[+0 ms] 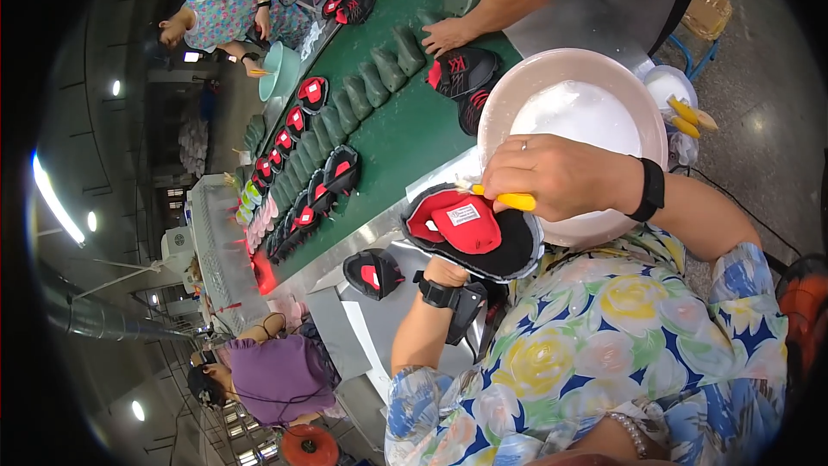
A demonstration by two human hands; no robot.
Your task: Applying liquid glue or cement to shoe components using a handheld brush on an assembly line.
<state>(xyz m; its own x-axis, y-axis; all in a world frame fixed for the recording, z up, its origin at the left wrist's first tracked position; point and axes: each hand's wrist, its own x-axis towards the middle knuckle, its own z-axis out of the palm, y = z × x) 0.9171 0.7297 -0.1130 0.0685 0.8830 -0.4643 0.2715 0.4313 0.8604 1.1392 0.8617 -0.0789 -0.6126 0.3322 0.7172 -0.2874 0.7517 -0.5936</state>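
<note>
My right hand [552, 174] pinches a yellow-handled brush [516, 201], its bristle end touching the rim of a shoe upper. That black-and-red shoe upper [473, 246] is turned with its opening up, showing a red tongue with a white label. Beneath it, my left hand [447, 272] grips it from the near side, with most of the fingers hidden. A pale pink basin [573, 59] holding white liquid sits under my right wrist. Another black-and-red upper [373, 274] lies on the metal surface to the left of my left hand.
A green conveyor belt [388, 129] carries rows of dark foot-shaped lasts [354, 97] and shoe uppers. Across it a co-worker's hand [448, 34] reaches near black shoes [466, 73]. Other people work at far left and lower left. A small tub [668, 82] with yellow-handled brushes stands right of the basin.
</note>
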